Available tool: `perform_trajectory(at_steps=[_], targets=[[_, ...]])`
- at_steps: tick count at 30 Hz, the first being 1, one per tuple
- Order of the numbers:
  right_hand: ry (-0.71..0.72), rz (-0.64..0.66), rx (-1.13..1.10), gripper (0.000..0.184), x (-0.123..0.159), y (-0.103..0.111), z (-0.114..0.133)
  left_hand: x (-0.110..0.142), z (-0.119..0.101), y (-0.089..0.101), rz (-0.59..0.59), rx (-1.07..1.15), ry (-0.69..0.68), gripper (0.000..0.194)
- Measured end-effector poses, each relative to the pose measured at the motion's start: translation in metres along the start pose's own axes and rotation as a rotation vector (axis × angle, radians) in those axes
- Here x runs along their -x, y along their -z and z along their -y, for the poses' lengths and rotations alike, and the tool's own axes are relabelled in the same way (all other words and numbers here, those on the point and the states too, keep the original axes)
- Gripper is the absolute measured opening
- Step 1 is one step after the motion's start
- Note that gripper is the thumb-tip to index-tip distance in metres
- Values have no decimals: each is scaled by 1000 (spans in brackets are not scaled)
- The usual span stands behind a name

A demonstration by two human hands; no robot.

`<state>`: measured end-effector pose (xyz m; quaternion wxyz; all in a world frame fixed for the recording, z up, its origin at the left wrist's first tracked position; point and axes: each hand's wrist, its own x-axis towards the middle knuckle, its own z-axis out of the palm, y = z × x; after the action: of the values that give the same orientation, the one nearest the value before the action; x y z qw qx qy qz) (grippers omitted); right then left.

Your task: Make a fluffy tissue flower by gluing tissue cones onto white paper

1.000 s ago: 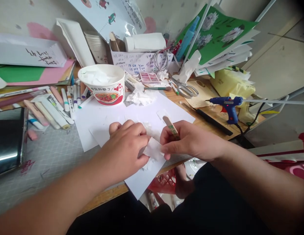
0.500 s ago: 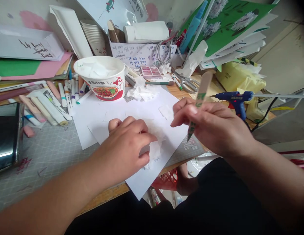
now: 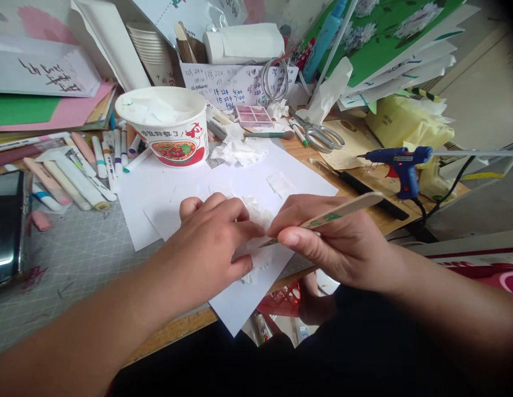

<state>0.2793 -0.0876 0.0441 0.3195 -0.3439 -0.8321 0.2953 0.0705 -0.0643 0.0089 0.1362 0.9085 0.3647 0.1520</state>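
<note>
My right hand (image 3: 331, 237) is closed around a flat wooden craft stick (image 3: 343, 211) with green print. Its dark, pointed lower end reaches down to white tissue (image 3: 260, 259) in front of my left hand. My left hand (image 3: 217, 237) rests low over the crumpled tissue, fingers bent and pressing it down, thumb apart from the index finger. Part of the tissue is hidden under the fingers. Beneath lie overlapping sheets of white paper (image 3: 235, 309). A small white square piece (image 3: 281, 184) lies beyond my right hand.
A paper noodle bowl (image 3: 163, 129) holding white tissue stands behind my left hand. Markers (image 3: 70, 182) lie at the left beside a dark-screened device (image 3: 8, 231). To the right are scissors (image 3: 318, 135), a black-handled tool (image 3: 372, 196) and a blue glue gun (image 3: 405, 165) with a cord.
My right hand let go of a white tissue piece, lifted away to the right with the craft stick, then came back with its pointed end turned down to the tissue. My left hand has stayed put.
</note>
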Motion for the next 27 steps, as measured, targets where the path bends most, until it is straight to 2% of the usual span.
perform_trajectory(at_steps=[5,16,21,27], targets=[[-17,47,145,34,-1,-6,-7,1,1,-2,1,13,1,8],[22,115,163,35,-3,-13,-11,1,0,1,11,14,16,9],[32,56,77,39,0,-17,-18,1,-3,6,-17,-16,23,14],[-123,-136,-64,37,9,-11,-15,2,-2,9,-47,-46,23,10]])
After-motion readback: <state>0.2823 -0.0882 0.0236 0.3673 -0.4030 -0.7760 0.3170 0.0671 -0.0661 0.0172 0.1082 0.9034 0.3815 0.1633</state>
